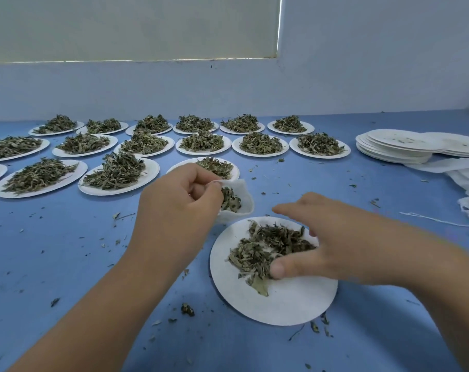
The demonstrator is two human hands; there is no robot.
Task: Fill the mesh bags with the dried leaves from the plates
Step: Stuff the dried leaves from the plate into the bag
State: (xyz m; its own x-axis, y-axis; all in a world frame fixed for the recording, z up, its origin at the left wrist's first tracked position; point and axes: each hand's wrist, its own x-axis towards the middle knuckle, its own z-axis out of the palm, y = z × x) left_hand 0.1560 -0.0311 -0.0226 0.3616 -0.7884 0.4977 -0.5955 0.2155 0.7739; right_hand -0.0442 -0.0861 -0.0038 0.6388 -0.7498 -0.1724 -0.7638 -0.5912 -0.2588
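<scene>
**Bag filling: hand and material positions**

1. Work surface. A blue table (67, 251) runs back to a pale wall (362, 76). A closed blind (131, 25) hangs above. Leaf bits (187, 309) lie scattered on the table around the work area.

2. Supply, left and centre. Heaped plates (94, 190) stand in three rows across the far part of the table. Each carries a mound of dried leaves. The rightmost plate of the front row sits partly behind the left hand and the bag.

3. Left hand (174, 208). It is raised over the table at centre, with the fingers curled. Thumb and fingers pinch the rim of the bag (244, 191) and hold its mouth open toward the right. Dark leaves show inside the bag. The bag hangs just beyond the far left edge of the near plate.

4. Near plate (276, 304). It lies flat on the table, in front of the bag. A loose pile of leaves (268, 245) covers its far half. The near half is bare.

5. Right hand (335, 242). It is spread open over the right side of the pile. The fingers extend above the far edge of the leaves. The thumb (281, 268) touches the near edge of the pile. No leaves are enclosed in the hand. The hand is slightly blurred.

6. Right side. A stack (394, 149) of bare plates stands well apart from the near plate. Spare bags (467, 178) lie crumpled just in front of the stack, at the frame edge. A white string (437, 220) trails from them across the table.
</scene>
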